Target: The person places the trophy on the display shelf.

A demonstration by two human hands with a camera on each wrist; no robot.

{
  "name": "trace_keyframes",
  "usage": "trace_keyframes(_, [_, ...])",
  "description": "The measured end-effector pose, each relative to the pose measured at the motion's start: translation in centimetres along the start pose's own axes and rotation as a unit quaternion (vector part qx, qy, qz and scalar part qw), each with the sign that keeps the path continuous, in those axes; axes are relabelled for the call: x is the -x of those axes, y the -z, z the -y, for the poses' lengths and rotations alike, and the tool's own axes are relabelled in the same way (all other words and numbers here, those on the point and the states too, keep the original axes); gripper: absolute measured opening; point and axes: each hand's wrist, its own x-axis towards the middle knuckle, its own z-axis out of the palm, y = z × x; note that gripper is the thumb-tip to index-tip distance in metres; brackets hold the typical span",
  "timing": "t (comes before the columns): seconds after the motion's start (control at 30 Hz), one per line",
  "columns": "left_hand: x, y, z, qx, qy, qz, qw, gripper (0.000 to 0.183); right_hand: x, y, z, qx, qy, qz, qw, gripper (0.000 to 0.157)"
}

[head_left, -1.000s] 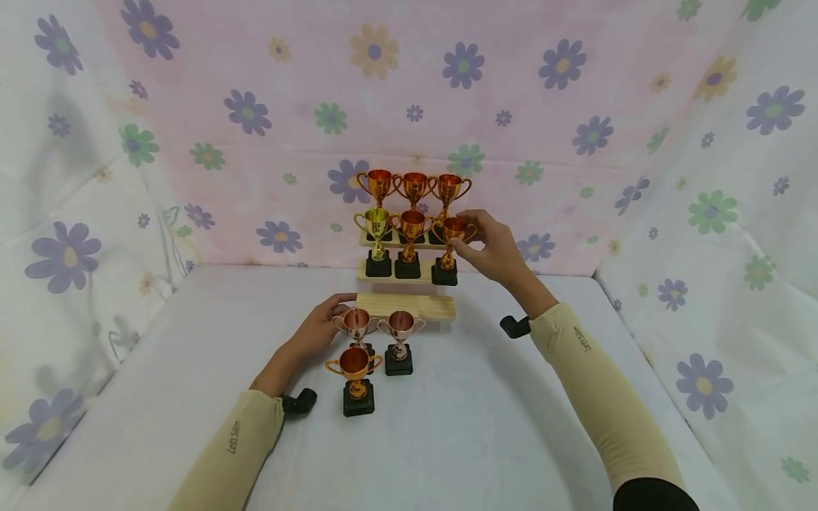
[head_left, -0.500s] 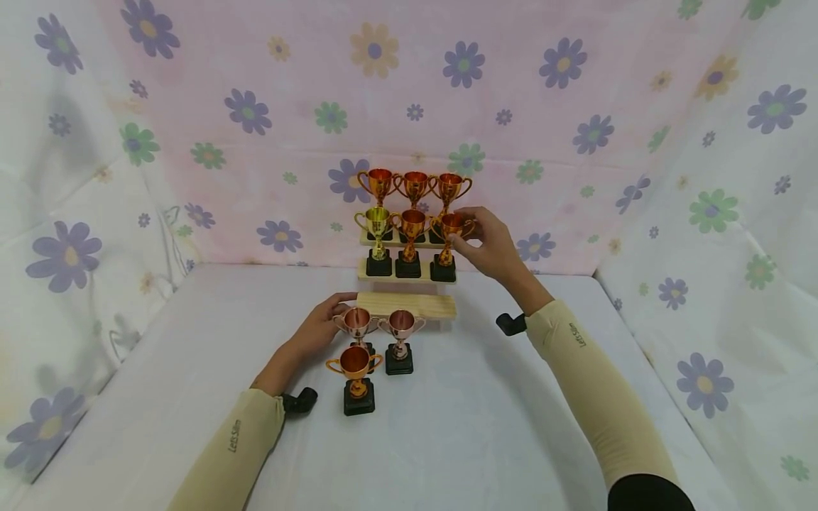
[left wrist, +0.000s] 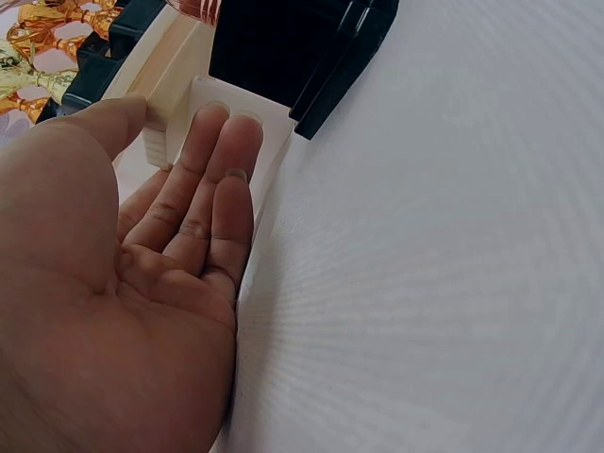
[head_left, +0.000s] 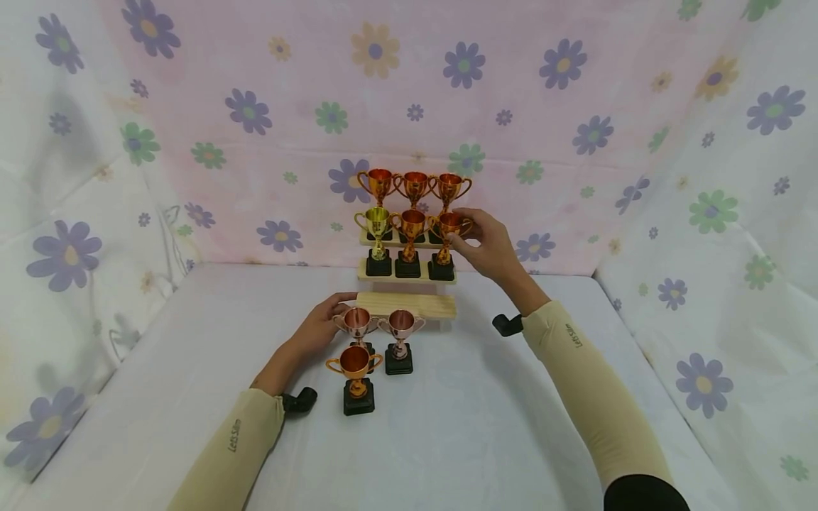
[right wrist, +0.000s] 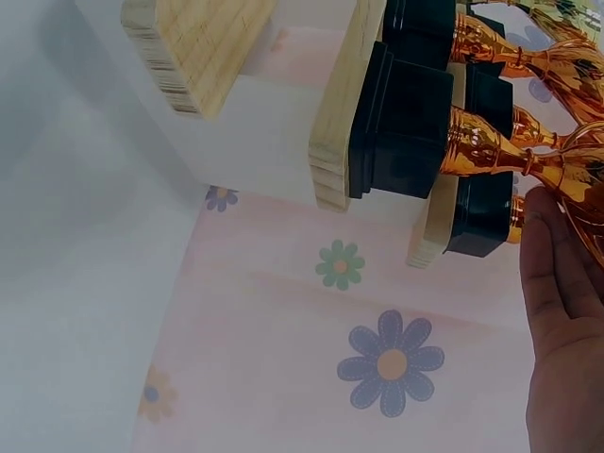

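Note:
A wooden stepped display shelf (head_left: 405, 305) stands near the back wall. My right hand (head_left: 488, 245) holds an orange-gold trophy (head_left: 445, 248) by its cup, thumb in front and fingers behind; its black base (right wrist: 406, 132) rests at the right end of the middle step. Beside it stand another orange-gold trophy (head_left: 409, 245) and a yellow-gold one (head_left: 378, 234). My left hand (head_left: 313, 328) grips the left end of the lowest step, with the thumb (left wrist: 118, 123) against the wood and fingers near the white support (left wrist: 274, 118).
Three orange-gold trophies (head_left: 415, 183) stand in a row on the top step. On the white table (head_left: 479, 426), in front of the shelf, stand two pinkish copper trophies (head_left: 400, 326) and an orange one (head_left: 355, 365). A flowered cloth (head_left: 287, 85) forms the backdrop.
My right hand has moved slightly left with the trophy, bringing its base fully onto the middle step in line with the other two. The left hand has stayed in place.

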Motion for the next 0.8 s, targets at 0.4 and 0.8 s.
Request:
trace_keyframes(0.4, [-0.5, -0.2, 0.9, -0.003, 0.009, -0.004, 0.9999, 0.056, -0.1, -0.3, -0.3, -0.014, -0.001, -0.011, 1.000, 0.050])
trace_keyframes(0.8, [-1.5, -0.2, 4.0, -0.005, 0.007, -0.007, 0.9999, 0.059, 0.6, -0.9, -0.5, -0.043, -0.028, -0.023, 0.998, 0.047])
